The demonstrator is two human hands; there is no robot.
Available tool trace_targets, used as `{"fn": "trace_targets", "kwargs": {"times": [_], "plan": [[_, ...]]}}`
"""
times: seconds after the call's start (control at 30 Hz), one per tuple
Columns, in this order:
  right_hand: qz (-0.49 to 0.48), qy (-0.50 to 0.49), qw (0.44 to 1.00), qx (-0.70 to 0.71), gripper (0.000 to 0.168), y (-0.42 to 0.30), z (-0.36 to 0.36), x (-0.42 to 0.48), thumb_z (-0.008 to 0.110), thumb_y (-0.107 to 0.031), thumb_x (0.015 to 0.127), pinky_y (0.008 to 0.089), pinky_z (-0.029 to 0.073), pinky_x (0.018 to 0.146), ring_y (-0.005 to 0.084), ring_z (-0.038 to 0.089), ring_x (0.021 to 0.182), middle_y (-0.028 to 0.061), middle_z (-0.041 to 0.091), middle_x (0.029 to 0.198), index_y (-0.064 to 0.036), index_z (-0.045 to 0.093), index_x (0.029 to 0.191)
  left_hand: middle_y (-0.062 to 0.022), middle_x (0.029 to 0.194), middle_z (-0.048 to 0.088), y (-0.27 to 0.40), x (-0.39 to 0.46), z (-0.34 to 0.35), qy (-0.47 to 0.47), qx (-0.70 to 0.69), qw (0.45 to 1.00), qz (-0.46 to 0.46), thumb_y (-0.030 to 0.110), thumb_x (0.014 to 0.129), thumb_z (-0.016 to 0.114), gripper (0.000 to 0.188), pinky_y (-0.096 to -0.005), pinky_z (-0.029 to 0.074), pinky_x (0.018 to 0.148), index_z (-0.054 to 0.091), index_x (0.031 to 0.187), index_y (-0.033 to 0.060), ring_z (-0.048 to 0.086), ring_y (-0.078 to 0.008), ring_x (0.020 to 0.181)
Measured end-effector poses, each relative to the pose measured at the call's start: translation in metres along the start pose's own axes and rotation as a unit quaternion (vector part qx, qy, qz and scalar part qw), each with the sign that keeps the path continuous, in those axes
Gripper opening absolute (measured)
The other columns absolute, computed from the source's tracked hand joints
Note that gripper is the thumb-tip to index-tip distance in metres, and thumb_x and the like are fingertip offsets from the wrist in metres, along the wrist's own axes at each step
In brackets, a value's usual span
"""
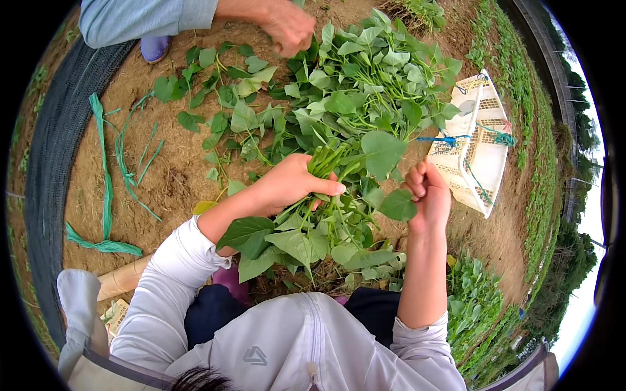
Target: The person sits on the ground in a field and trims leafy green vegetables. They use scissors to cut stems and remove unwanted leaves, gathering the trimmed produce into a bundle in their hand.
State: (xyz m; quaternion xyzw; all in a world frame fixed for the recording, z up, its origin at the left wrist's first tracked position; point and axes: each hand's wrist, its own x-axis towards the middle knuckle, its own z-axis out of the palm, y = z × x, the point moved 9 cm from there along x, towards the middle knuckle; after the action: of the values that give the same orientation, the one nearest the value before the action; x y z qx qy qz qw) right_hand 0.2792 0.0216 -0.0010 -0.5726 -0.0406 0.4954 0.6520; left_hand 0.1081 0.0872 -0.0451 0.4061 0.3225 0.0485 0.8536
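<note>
My left hand [288,183] is closed around a bundle of leafy green stems [326,161], probably sweet potato greens. The cut stem ends point up past my thumb, and broad leaves [298,244] hang below the fist toward my lap. To the right, my right hand [428,193] is raised with its fingers curled in. A single heart-shaped leaf [398,205] lies against its fingertips; whether they pinch a stalk is hidden. Beyond both hands a large heap of the same greens [371,83] covers the soil.
Another person's hand [288,29] reaches into the heap's far left side. A white plastic basket [481,146] with blue and green ties lies at right. Green plastic strips [105,181] lie on the soil at left, near black netting [54,171] and a bamboo pole [124,278].
</note>
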Motion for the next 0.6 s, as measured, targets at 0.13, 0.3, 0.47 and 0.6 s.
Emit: {"fn": "trace_targets", "kwargs": {"times": [0.13,0.3,0.47,0.6], "plan": [[0.027,-0.024,0.964,-0.265,0.028,-0.01,0.003,-0.015,0.047,-0.022,0.086,0.0192,0.027,0.04,0.0043,0.039,0.047,0.0002,0.05,0.054,-0.008,0.052,0.063,-0.0045,0.066,0.054,-0.004,-0.004,-0.019,0.032,-0.011,0.999,0.011,0.015,0.073,0.066,0.02,-0.0228,0.036,0.044,0.052,0.077,0.0018,0.047,-0.0096,0.048],[0.068,-0.284,0.699,-0.653,0.024,0.042,0.038,-0.049,0.053,-0.024,0.081,0.0241,0.043,0.051,0.0127,0.054,0.055,0.0061,0.06,0.064,-0.001,0.061,0.079,-0.0048,0.067,0.054,0.002,-0.006,-0.03,0.069,0.002,0.997,0.02,0.016,0.073,0.066,0.02,-0.0228,0.036,0.045,0.052,0.077,0.0017,0.046,-0.0094,0.048],[-0.049,-0.141,0.726,-0.671,0.018,0.011,0.043,-0.034,0.062,-0.018,0.074,0.0287,0.044,0.053,0.019,0.052,0.056,0.009,0.059,0.067,-0.003,0.061,0.083,-0.0015,0.068,0.054,-0.004,-0.007,-0.025,0.058,0.004,0.998,0.003,0.016,0.072,0.068,0.019,-0.0221,0.039,0.046,0.054,0.075,0.0023,0.047,-0.0078,0.054],[-0.203,-0.116,0.787,-0.571,0.015,0.013,0.073,-0.04,0.066,-0.007,0.07,0.0255,0.041,0.052,0.0125,0.049,0.056,0.0044,0.055,0.067,-0.001,0.061,0.083,0.0002,0.066,0.054,-0.007,-0.003,-0.007,0.026,0.05,0.998,0.016,0.015,0.071,0.069,0.018,-0.0212,0.04,0.046,0.056,0.075,0.0028,0.048,-0.0066,0.054]]}}
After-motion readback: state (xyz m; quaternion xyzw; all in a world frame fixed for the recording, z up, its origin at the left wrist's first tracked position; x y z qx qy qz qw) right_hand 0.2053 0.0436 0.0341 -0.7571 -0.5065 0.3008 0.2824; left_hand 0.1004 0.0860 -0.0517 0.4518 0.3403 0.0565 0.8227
